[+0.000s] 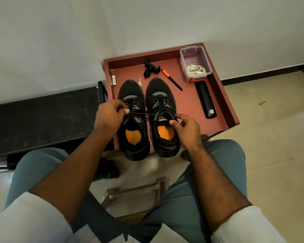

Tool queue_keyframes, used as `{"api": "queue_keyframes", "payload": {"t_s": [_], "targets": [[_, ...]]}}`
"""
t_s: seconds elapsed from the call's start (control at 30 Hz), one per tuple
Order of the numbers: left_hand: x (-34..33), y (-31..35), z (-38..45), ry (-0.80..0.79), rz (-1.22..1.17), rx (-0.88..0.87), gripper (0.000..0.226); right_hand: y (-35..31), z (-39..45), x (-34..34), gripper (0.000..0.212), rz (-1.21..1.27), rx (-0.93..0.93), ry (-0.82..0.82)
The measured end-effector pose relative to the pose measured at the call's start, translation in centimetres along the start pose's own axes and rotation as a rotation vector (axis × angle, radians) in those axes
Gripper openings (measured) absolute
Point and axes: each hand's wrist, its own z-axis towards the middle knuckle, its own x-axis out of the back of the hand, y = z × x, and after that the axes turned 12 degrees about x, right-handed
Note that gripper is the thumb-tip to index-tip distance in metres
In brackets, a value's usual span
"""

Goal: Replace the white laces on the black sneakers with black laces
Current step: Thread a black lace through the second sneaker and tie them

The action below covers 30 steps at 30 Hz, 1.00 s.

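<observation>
A: where are the black sneakers [147, 118]?
B: side by side on the red tray [223, 95], toes pointing away.
A: and the hands?
B: left hand [111, 114] and right hand [184, 126] each pinch an end of the black lace [148, 114]. White laces [196, 69] sit in the clear box [194, 63].

Red tray [223, 95] holds orange-capped pen [172, 79], black phone clamp [152, 67], long black case [205, 99], white battery [114, 80], key [139, 82]. Black bench [42, 116] left.
</observation>
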Motion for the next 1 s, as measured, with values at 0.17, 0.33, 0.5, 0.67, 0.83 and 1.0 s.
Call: {"api": "queue_keyframes", "payload": {"t_s": [0.17,0.33,0.5,0.67,0.83,1.0], "targets": [[-1.3,2.3,-2.8,0.102,-0.149,0.002,0.019,0.8,0.8,0.2,0.022,0.242,-0.068,-0.015],[-6.3,6.1,-3.9,-0.459,-0.721,0.748,0.036,1.2,1.5,0.3,0.013,0.201,-0.086,-0.019],[-7.7,6.8,-2.5,-0.191,-0.982,0.8,0.012,1.0,1.4,0.2,0.013,0.1,-0.028,-0.029],[-7.4,6.2,-1.9,-0.11,-1.027,0.829,0.01,0.8,1.1,0.3,0.01,-0.261,0.085,-0.018],[-7.0,6.3,-2.1,-0.126,-1.011,0.801,0.006,0.0,1.0,0.2,0.011,0.168,-0.115,0.168],[-4.0,7.6,-2.5,-0.268,-0.949,0.598,0.005,-4.9,2.6,1.9,0.017,1.03,-0.216,0.333]]}}
